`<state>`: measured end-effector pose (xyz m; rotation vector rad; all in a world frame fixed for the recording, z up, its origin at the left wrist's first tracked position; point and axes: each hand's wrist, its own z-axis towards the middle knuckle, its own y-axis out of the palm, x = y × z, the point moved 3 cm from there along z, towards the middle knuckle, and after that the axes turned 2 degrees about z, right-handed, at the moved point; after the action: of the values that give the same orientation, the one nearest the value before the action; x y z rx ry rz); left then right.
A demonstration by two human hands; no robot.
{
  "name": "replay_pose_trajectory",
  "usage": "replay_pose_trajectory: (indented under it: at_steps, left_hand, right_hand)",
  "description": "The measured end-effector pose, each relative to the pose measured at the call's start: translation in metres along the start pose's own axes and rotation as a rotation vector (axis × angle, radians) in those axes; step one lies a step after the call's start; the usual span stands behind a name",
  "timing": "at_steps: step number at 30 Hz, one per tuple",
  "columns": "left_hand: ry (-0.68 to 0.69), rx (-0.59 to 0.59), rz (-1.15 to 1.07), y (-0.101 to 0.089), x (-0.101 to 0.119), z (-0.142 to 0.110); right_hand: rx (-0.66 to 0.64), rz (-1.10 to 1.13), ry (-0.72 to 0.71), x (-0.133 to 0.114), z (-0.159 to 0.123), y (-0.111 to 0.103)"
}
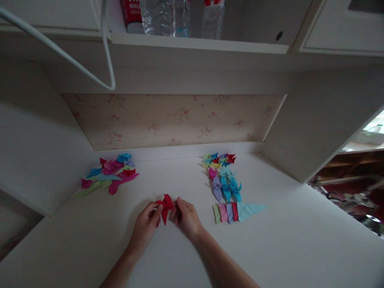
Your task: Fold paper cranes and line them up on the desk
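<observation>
A red origami flower (166,205) with pointed petals, one of them hanging down, is between my hands just above the white desk. My left hand (147,218) is closed in a pinch on its left side, thumb in front. On the other side, my right hand (186,216) is closed with its fingertips at the right petal; the exact grip there is partly hidden. Right of that hand lie folded paper strips (227,213) in several colours and a pale blue folded paper cone (249,210). Blue paper flowers (231,189) and a lilac one (217,188) lie behind them.
At the desk's back left sits a pile of coloured folded paper (112,173). Small folded pieces (218,160) are grouped at the back right. A white cable (75,62) hangs at upper left, below a shelf (198,43) with bottles. Side panels flank the desk.
</observation>
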<state>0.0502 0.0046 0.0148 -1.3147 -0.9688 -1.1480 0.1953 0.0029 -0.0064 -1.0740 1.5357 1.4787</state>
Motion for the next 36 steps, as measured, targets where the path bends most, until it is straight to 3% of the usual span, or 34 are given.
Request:
replay_pose_trajectory:
  at_steps: [5, 8, 12, 16, 20, 24, 36]
  left_hand:
    - [-0.024, 0.166, -0.013, -0.011, 0.008, 0.009]
    - [0.017, 0.137, 0.062, -0.006, 0.023, 0.027]
    - [0.117, -0.013, 0.241, 0.022, 0.042, 0.067]
    - [0.243, -0.198, 0.440, 0.068, 0.050, 0.110]
    - [0.293, -0.301, 0.555, 0.108, 0.049, 0.139]
    - [0.304, -0.336, 0.581, 0.135, 0.044, 0.158]
    - [0.288, -0.354, 0.538, 0.173, 0.033, 0.178]
  right_hand:
    - [-0.016, -0.098, 0.019, 0.005, -0.002, 0.001]
    - [-0.052, -0.385, -0.074, 0.002, -0.009, 0.002]
    - [-0.123, -0.836, -0.248, -0.009, -0.019, 0.008]
    - [-0.117, -1.065, -0.334, -0.015, -0.020, 0.011]
    - [-0.095, -1.106, -0.349, -0.013, -0.017, 0.010]
    - [-0.085, -1.084, -0.325, -0.009, -0.014, 0.009]
    - [-0.021, -1.014, -0.241, -0.009, -0.009, 0.009]
